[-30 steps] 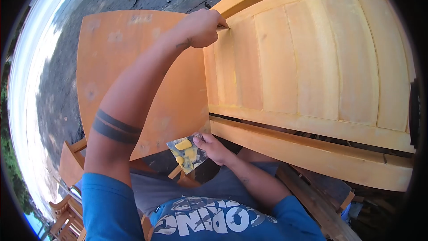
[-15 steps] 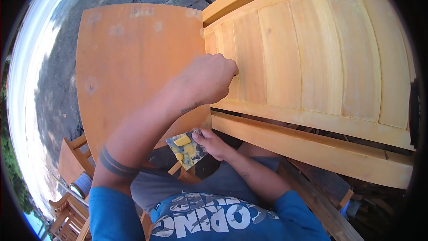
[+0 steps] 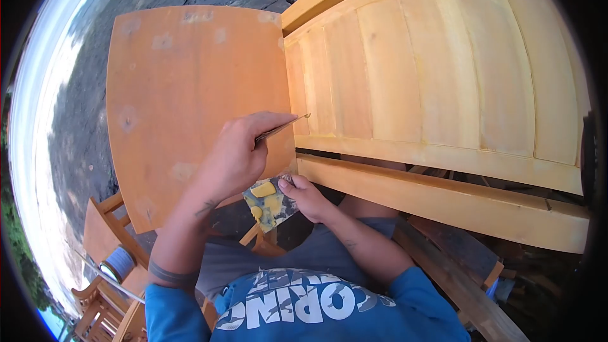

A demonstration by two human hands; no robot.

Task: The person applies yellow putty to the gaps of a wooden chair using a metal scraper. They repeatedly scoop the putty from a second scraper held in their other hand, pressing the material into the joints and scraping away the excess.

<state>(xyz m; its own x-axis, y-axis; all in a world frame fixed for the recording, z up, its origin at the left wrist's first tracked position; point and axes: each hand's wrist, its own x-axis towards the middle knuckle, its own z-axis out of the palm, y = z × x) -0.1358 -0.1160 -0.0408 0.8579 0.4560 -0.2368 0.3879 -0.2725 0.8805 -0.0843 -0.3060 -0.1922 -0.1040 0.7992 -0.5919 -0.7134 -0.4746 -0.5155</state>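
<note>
Across the upper right stands a pale slatted wooden panel (image 3: 443, 69), its curved slats upright and side by side. Touching its left edge is a flat orange board (image 3: 183, 88), marked with lighter patches. Below the panel lies a long pale rail (image 3: 443, 199), with a dark gap between the two. The left hand (image 3: 244, 152) is held over the orange board's lower right corner, fingers curled and pinched closed on a thin blade (image 3: 285, 125). The blade's tip reaches the lowest part of the leftmost slats, just above the panel's bottom rail. Just below, near the person's lap, the right hand (image 3: 307, 196) grips one edge of a small flat plate (image 3: 276, 212) with thumb and bent fingers. Lumps of yellow filler (image 3: 263, 189) sit on the plate.
</note>
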